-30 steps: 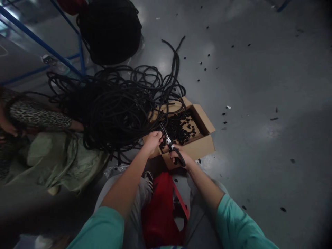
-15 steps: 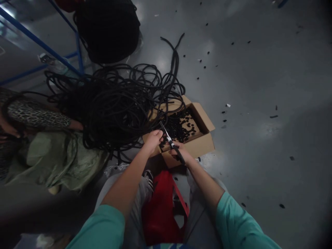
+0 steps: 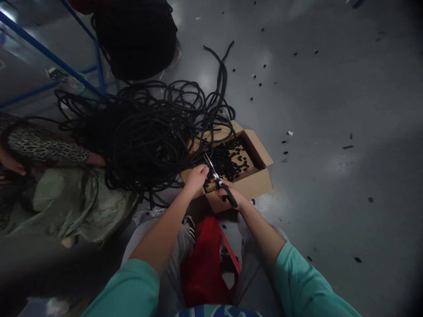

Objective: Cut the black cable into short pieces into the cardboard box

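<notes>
My right hand [image 3: 231,192] is wrapped round the black handles of a pair of scissors [image 3: 217,177]. Their metal blades point up and left, slightly parted, over the near left side of an open cardboard box [image 3: 256,187]. Just left of the blades, my left hand [image 3: 197,177] is closed with its fingers pinched together, beside the tangled black cord [image 3: 145,132]. It appears to grip a piece of that cord, mostly hidden by the fingers. Many short black cut pieces [image 3: 231,160] lie inside the box.
A large black bundle [image 3: 135,39] stands behind the cord heap, near a blue metal frame [image 3: 49,53]. At left sit another person's hand [image 3: 11,163] and a green cloth [image 3: 72,202]. A red bag [image 3: 206,268] lies between my legs. Black scraps dot the grey floor [image 3: 330,101].
The scissor blades are parted slightly more than before, and the handles in my right hand have spread a little. My left hand stays almost in place.
</notes>
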A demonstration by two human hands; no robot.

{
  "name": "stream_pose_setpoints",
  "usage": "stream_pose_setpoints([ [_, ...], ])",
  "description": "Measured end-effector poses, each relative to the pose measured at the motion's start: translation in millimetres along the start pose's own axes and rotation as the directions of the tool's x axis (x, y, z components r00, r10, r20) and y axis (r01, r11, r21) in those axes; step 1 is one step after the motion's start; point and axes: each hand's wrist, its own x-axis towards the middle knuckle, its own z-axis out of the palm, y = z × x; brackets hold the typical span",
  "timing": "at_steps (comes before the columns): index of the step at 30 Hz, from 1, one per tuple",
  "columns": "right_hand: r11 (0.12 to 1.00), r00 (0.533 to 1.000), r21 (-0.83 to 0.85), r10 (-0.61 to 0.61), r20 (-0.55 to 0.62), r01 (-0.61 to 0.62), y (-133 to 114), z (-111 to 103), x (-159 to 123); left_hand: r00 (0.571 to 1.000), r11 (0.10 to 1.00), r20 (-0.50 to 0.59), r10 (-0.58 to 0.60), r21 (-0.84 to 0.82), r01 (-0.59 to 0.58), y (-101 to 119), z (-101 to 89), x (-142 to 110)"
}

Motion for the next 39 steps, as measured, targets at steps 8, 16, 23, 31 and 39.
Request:
stream_pose_setpoints([
  [8,0.998,0.994,0.023,0.064,-0.091,-0.062,3.4,2.5,3.1,0.997,0.978,-0.063,0.042,0.206,-0.028,-2.3,-2.1,-1.4],
  [16,0.998,0.994,0.051,0.048,-0.1,-0.043,3.6,-5.4,4.2,0.989,0.994,-0.111,0.102,0.036,-0.099,-12.7,1.1,3.6],
  [23,0.994,0.995,0.043,0.095,0.029,-0.097,1.1,-9.5,-2.2,0.987,0.938,-0.136,-0.085,-0.344,0.034,-10.4,-3.4,6.3],
  [31,0.989,1.0,-0.15,-0.018,0.001,0.018,5.0,-9.9,0.4,0.974,0.805,-0.108,-0.199,-0.585,0.099,-1.1,-11.5,2.7],
  [39,0.925,0.984,-0.34,-0.177,0.012,0.171,12.5,-12.3,6.1,0.967,0.733,-0.016,-0.253,-0.656,0.181,-0.2,-12.3,2.5],
])
